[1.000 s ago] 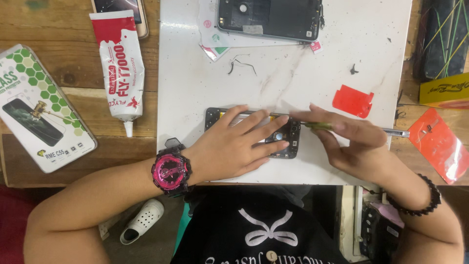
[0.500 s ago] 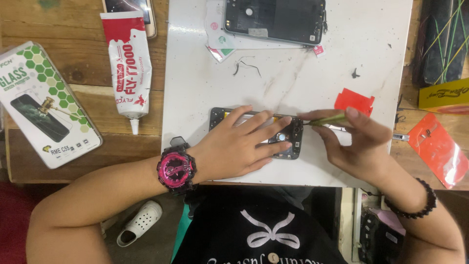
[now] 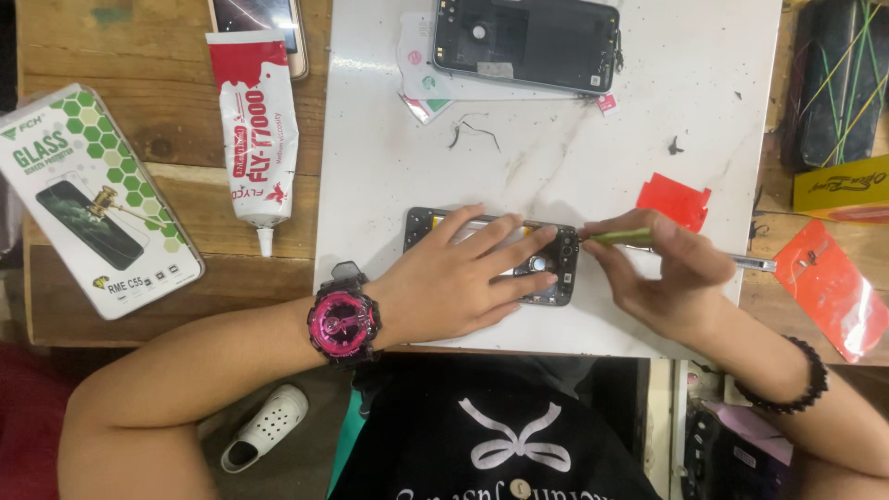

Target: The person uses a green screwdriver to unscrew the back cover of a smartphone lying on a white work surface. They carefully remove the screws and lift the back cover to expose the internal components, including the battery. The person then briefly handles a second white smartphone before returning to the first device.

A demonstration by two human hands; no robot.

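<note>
An opened phone body lies on the white board near its front edge. My left hand presses flat on this phone, fingers spread, with a pink and black watch on the wrist. My right hand grips a thin tool with a green handle. Its tip touches the phone's right end, and its metal tail sticks out to the right.
A second phone back rests at the board's far edge. A red and white glue tube and a screen-protector box lie on the wooden bench to the left. Red plastic pieces and a red packet lie to the right.
My right hand has shifted a little along the phone's right end with the tool. My left hand stays pressed on the phone. The camera view has drifted slightly.
</note>
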